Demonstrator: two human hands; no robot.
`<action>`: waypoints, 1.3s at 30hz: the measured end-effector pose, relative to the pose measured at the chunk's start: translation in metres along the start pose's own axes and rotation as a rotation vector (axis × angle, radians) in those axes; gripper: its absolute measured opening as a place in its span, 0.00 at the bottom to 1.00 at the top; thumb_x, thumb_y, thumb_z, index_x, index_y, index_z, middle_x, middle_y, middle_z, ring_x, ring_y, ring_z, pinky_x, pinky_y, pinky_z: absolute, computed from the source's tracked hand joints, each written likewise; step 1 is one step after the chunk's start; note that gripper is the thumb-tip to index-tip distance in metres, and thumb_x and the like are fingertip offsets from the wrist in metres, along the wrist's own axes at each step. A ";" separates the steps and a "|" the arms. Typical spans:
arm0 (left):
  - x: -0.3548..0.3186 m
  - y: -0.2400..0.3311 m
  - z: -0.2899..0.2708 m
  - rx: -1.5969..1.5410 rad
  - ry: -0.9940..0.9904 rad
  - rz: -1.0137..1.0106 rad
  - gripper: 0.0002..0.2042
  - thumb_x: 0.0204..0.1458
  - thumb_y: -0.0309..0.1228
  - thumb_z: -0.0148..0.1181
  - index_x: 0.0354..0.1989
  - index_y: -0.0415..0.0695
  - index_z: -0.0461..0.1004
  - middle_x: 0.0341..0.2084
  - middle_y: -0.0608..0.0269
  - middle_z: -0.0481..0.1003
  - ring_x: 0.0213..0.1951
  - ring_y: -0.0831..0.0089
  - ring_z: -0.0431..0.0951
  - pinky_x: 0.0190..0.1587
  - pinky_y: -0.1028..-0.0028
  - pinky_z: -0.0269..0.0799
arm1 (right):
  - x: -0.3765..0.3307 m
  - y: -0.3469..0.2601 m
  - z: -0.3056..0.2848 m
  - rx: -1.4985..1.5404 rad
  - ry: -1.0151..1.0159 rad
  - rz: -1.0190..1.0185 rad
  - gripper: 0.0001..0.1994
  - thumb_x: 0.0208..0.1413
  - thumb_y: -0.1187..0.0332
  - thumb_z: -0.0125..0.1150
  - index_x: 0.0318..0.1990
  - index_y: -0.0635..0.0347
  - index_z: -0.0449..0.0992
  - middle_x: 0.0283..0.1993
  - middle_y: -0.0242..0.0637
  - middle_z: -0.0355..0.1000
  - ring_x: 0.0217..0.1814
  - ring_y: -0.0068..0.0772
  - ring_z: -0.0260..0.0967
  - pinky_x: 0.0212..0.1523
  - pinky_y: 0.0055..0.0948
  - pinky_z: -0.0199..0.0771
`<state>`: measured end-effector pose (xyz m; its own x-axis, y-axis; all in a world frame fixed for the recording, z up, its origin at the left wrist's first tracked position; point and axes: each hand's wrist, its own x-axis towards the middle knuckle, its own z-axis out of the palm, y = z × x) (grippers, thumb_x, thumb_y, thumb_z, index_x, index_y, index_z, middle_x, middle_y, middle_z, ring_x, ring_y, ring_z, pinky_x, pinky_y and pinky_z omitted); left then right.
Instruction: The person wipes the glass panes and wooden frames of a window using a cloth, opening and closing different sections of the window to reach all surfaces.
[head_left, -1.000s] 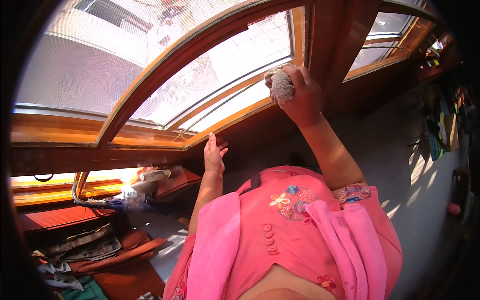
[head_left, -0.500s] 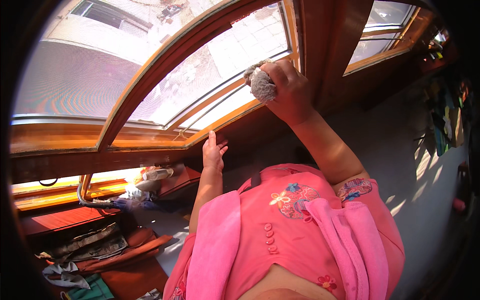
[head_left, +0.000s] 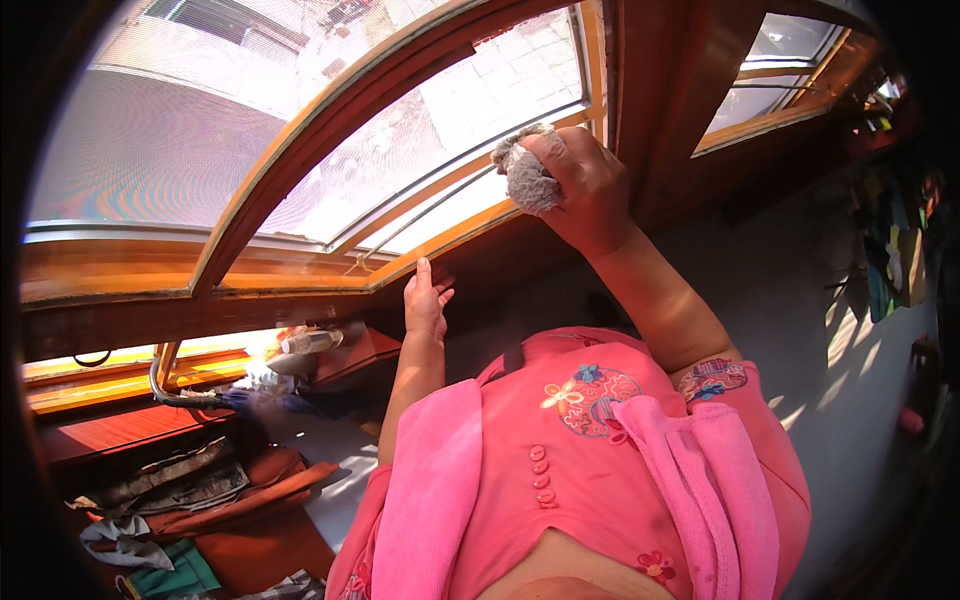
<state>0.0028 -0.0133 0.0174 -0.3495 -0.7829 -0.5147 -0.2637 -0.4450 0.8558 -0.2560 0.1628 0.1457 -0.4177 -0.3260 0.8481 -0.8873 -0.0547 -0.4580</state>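
My right hand [head_left: 592,190] is closed round a crumpled grey fluffy cloth [head_left: 531,182], which bulges out past the fingers. It is raised at the lower right corner of a wooden-framed window [head_left: 440,253], in front of the frame; whether the cloth touches the wood is hard to tell. My left hand [head_left: 428,306] holds nothing. Its fingers are apart, and one fingertip rests at the lower edge of the same frame. A pink towel [head_left: 428,490] hangs down both sides of my chest.
A screened pane [head_left: 150,150] lies to the left, beyond a dark wooden bar. Below it are a red-brown shelf [head_left: 130,435] and folded cloths [head_left: 190,480]. A clear bottle [head_left: 312,342] lies by the lower window. A second window [head_left: 765,95] stands at the upper right.
My right hand and the cloth have shifted slightly right and down, the cloth still gripped. My left hand has barely moved.
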 end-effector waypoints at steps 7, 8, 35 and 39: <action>0.004 -0.002 -0.001 0.016 0.046 0.001 0.31 0.63 0.57 0.55 0.59 0.38 0.70 0.47 0.61 0.72 0.41 0.68 0.70 0.42 0.67 0.74 | -0.063 0.020 0.021 -0.117 -0.228 0.020 0.19 0.41 0.67 0.73 0.44 0.48 0.79 0.33 0.35 0.69 0.36 0.44 0.74 0.35 0.42 0.76; 0.003 -0.002 -0.001 0.018 0.045 -0.002 0.31 0.63 0.57 0.55 0.59 0.38 0.70 0.47 0.61 0.72 0.41 0.68 0.70 0.42 0.67 0.74 | -0.056 0.018 0.018 -0.095 -0.219 0.031 0.19 0.41 0.66 0.73 0.44 0.48 0.78 0.34 0.35 0.69 0.36 0.44 0.74 0.35 0.42 0.76; 0.001 -0.004 0.001 -0.013 0.062 0.016 0.28 0.63 0.56 0.56 0.55 0.42 0.71 0.44 0.61 0.75 0.42 0.65 0.75 0.41 0.66 0.74 | -0.048 0.023 0.008 -0.048 -0.143 0.185 0.18 0.42 0.65 0.75 0.40 0.53 0.74 0.35 0.38 0.74 0.36 0.47 0.76 0.35 0.41 0.78; 0.000 -0.002 0.003 -0.014 0.050 0.017 0.31 0.63 0.57 0.55 0.58 0.39 0.70 0.45 0.63 0.73 0.40 0.70 0.71 0.42 0.67 0.73 | -0.055 0.024 0.012 -0.049 -0.167 0.329 0.20 0.43 0.62 0.77 0.40 0.53 0.73 0.35 0.39 0.74 0.34 0.48 0.76 0.33 0.43 0.77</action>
<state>0.0009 -0.0114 0.0151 -0.3088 -0.8108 -0.4973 -0.2453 -0.4372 0.8653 -0.2518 0.1680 0.0853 -0.6478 -0.4685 0.6008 -0.7211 0.1226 -0.6819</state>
